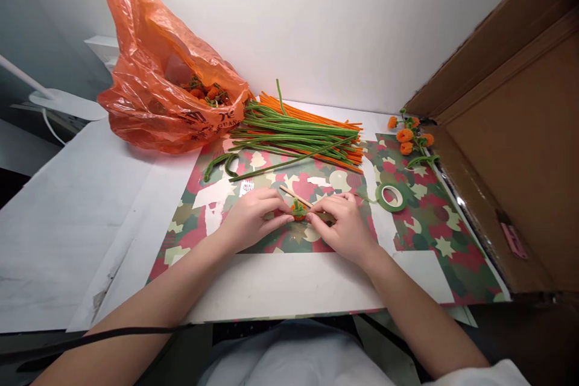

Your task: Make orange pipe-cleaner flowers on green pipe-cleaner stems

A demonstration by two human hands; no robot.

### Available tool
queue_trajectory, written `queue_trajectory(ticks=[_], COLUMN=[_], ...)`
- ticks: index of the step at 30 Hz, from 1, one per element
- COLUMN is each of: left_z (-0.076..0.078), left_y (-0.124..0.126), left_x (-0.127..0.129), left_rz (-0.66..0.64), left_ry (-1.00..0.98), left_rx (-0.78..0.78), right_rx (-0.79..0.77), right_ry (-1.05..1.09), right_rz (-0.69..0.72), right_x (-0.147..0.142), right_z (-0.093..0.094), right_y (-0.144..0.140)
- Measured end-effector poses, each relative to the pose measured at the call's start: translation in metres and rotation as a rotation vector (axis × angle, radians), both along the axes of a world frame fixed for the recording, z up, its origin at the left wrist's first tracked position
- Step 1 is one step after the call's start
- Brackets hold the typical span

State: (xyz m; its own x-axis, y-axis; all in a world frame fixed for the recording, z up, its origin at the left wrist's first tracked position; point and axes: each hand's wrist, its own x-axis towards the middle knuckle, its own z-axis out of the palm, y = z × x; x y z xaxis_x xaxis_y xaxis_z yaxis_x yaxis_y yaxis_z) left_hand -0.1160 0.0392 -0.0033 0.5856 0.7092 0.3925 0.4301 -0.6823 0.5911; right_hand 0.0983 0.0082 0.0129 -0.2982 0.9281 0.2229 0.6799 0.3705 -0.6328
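Between my two hands is a small orange pipe-cleaner flower with a green top. My left hand pinches it from the left with thumb and fingers. From the other side, my right hand has its fingertips closed at the flower's right edge. A thin wooden stick slants down to the right and passes under or into my right hand; whether that hand grips it is hidden. Just beyond lies a pile of green pipe cleaners with orange pipe cleaners among and behind them.
An orange plastic bag holding orange flowers stands at the back left. Curled green pieces lie near it. Green tape rests right of my hands. Finished-looking orange flowers lie beside a cardboard box, with a pink tool on its edge.
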Motion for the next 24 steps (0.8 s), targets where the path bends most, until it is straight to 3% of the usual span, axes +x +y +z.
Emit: queue_trajectory(ticks=[5, 11, 24], left_z=[0.0, 0.0, -0.002], left_y=[-0.001, -0.001, 0.0], left_x=[0.0, 0.006, 0.014], left_rz=[0.005, 0.097, 0.039], left_ry=[-0.012, -0.001, -0.156], left_rx=[-0.042, -0.019, -0.008], right_rx=[-0.004, 0.021, 0.051], right_ry=[-0.009, -0.053, -0.086], right_rz=[0.008, -0.021, -0.047], right_x=[0.001, 0.001, 0.001], right_z=[0.002, 0.001, -0.002], right_y=[0.0, 0.002, 0.003])
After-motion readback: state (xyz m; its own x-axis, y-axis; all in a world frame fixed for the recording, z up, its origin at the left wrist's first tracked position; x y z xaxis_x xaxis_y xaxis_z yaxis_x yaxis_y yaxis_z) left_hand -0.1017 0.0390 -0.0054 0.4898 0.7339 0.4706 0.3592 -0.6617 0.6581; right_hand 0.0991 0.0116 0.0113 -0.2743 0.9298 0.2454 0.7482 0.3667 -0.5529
